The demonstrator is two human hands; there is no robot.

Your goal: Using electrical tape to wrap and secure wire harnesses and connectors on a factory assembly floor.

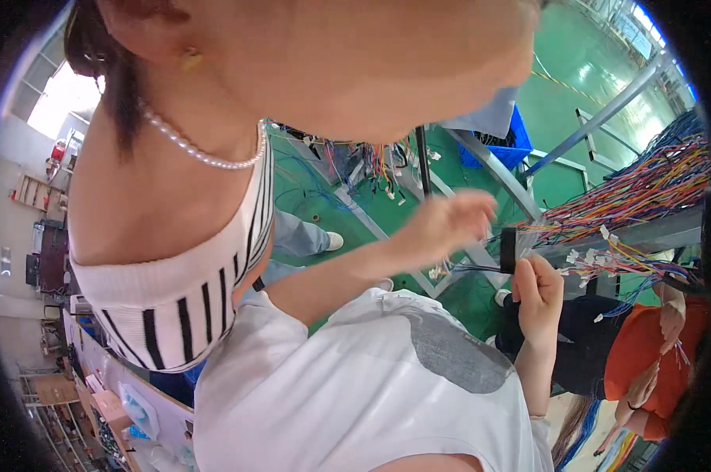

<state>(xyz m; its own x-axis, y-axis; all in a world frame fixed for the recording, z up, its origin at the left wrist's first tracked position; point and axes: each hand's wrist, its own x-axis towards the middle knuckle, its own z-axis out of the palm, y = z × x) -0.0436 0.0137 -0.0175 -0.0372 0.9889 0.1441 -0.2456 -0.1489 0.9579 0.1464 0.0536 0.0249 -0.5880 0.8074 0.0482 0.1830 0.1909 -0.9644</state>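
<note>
My left hand [454, 224] is raised in front of me, a little blurred, its fingers loosely bent and apart. Nothing shows between them. Close by on the right, my right hand [538, 291] is closed with the thumb up, gripping a black piece [509, 250] that looks like a roll of tape seen edge-on. Dark thin wires [473, 268] with white connectors at their left end run up to this black piece. Beyond my right hand, loose wires with white connectors [599, 261] hang from a thick bundle of coloured wires [631, 193].
A person in a striped top [174, 322] stands very near on my left. To the right, a person in orange [642, 362] handles thin wires. Grey metal frame bars [489, 161], a blue crate [520, 145] and hanging wires [387, 169] stand ahead over the green floor.
</note>
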